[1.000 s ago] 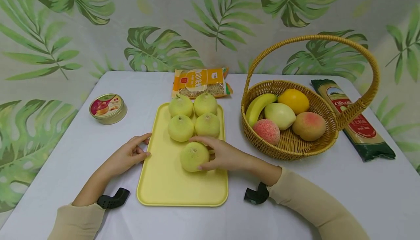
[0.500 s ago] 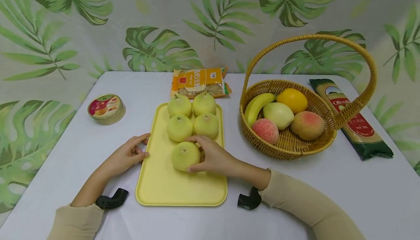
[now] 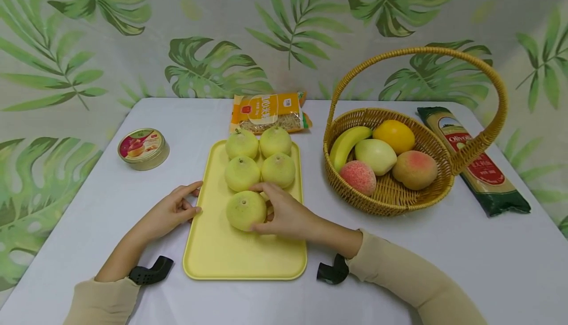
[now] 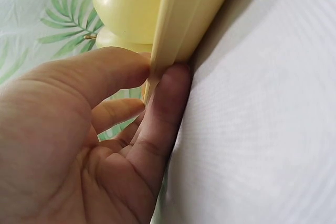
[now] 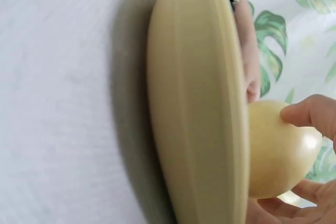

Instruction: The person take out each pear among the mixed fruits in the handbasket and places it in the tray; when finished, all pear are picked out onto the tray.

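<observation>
Round pale yellow-green pears stand on a yellow tray [image 3: 217, 261]. My right hand [image 3: 288, 216] holds the nearest pear [image 3: 245, 210], thumb on the near side and fingers round the far side. In the right wrist view this pear [image 5: 281, 150] sits right over the tray rim [image 5: 231, 103]. Behind it, several other pears [image 3: 242, 173] stand in two rows at the far end of the tray. My left hand [image 3: 170, 211] grips the tray's left edge; in the left wrist view its thumb and fingers meet at the rim [image 4: 170, 30].
A wicker basket [image 3: 386, 210] with a tall handle holds a banana, a lemon and other fruit to the right. Beyond it lies a green-ended pasta packet [image 3: 483, 172]. An orange bag [image 3: 268, 112] is behind the tray, and a round tin [image 3: 143, 148] stands at the left.
My right hand has moved the nearest pear leftward over the tray, below the left pear of the front row. The left hand stays at the tray's edge.
</observation>
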`<state>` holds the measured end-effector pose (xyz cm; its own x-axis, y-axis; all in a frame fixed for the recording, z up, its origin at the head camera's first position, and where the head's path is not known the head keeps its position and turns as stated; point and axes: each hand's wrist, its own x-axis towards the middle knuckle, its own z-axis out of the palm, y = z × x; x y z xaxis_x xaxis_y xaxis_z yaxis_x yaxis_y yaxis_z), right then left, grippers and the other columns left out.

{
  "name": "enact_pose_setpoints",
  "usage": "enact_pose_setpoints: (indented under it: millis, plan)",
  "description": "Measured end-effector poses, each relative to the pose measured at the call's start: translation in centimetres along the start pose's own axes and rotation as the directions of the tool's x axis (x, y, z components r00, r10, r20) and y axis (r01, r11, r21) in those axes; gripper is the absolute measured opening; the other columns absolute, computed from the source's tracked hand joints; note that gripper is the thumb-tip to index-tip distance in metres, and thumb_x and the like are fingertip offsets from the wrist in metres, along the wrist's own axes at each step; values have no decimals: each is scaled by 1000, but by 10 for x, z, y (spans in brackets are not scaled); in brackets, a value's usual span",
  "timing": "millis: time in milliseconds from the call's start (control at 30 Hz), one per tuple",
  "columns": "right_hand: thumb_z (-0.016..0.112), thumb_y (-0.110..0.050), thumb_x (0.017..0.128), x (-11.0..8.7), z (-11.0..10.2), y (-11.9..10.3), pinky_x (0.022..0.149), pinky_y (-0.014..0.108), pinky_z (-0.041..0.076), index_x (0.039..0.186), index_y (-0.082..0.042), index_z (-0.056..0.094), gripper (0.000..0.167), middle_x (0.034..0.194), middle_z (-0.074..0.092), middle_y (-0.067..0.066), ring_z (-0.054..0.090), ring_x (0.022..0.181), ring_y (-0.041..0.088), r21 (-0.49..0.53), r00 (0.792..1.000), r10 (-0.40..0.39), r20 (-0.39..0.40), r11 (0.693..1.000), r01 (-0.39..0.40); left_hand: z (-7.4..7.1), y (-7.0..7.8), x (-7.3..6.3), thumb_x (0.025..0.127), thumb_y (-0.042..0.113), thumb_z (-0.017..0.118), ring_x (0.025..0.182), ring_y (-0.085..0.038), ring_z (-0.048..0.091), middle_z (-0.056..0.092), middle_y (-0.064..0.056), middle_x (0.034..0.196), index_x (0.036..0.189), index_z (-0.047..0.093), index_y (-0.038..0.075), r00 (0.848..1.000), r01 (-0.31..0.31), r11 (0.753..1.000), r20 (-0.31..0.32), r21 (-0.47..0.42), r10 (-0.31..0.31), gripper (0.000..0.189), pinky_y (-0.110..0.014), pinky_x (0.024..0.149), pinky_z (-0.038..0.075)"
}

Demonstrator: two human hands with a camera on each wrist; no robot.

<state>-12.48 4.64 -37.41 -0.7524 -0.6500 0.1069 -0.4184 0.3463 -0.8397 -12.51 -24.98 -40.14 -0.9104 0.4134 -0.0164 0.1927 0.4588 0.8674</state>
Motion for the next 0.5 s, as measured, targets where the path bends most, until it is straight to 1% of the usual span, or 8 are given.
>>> enact_pose_setpoints:
  millis: [100, 167, 333, 400, 500]
  plan:
    - [74, -10, 73, 0, -1, 0, 64, 23, 49, 129, -8, 38, 66, 118, 41, 4, 53, 87, 19, 89, 1000, 9, 28, 996, -11, 0, 0, 0, 86, 4, 58, 69, -10, 53, 38, -17, 114, 136, 29, -6, 1000, 2, 1000, 1, 7, -2, 58, -21, 59, 44]
    - [74, -8, 73, 0, 0, 0, 64, 23, 49, 129, -7, 38, 67, 118, 41, 5, 54, 88, 20, 102, 1000, 4, 27, 995, -6, 0, 0, 0, 86, 4, 58, 69, -10, 53, 38, -17, 114, 136, 29, -5, 1000, 5, 1000, 2, 12, -5, 58, -21, 59, 43]
    - [75, -13, 74, 2, 2, -1, 66, 24, 49, 128, -8, 38, 66, 118, 42, 5, 54, 89, 19, 88, 1000, -9, 12, 996, 8, 0, 1, 0, 86, 4, 58, 68, -10, 53, 39, -17, 113, 136, 30, -5, 1000, 3, 1000, -1, 20, -3, 58, -21, 58, 43]
    - [75, -18, 74, 1, 2, -2, 68, 25, 49, 130, -10, 38, 67, 119, 42, 4, 54, 90, 18, 68, 1000, 7, 16, 998, -8, 0, 1, 0, 86, 4, 59, 68, -10, 53, 39, -17, 113, 136, 30, -5, 1000, 3, 1000, -2, 18, -3, 58, -22, 58, 43]
    - [74, -25, 75, -2, -5, -6, 75, 27, 47, 132, -11, 37, 69, 124, 42, 4, 53, 97, 17, 19, 999, 37, 22, 999, -37, 0, 1, 0, 86, 5, 59, 69, -10, 53, 38, -16, 114, 136, 30, -5, 1000, 12, 1000, 0, 19, -12, 59, -22, 59, 43]
